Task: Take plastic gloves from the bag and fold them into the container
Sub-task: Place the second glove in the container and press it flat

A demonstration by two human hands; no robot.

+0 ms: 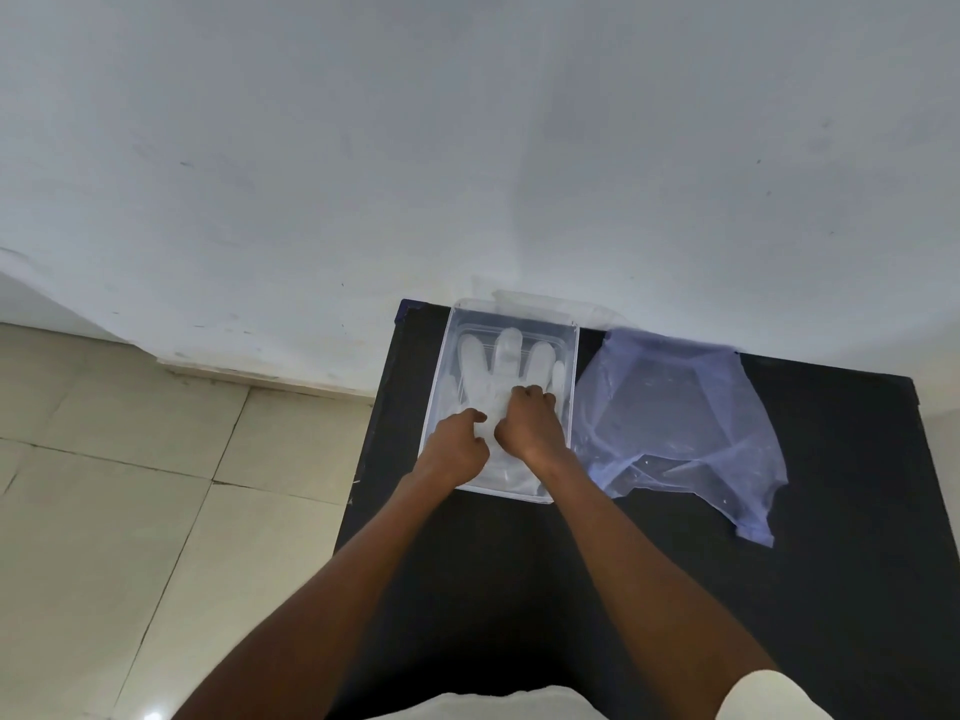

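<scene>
A clear rectangular container [570, 387] stands on the black table [675, 589] near its far left corner. A translucent plastic glove [506, 356] lies flat inside it, fingers spread and pointing away from me. My left hand [460, 446] and my right hand [527, 426] rest side by side on the glove's palm and cuff, fingers curled and pinching the plastic. To the right of the container lies a crumpled bluish plastic bag [675, 423], flat on the table; I cannot tell what is inside it.
A white wall [467, 148] rises right behind the table. Beige floor tiles [130, 485] lie to the left, past the table's left edge. A clear lid-like sheet [550, 299] leans behind the container against the wall.
</scene>
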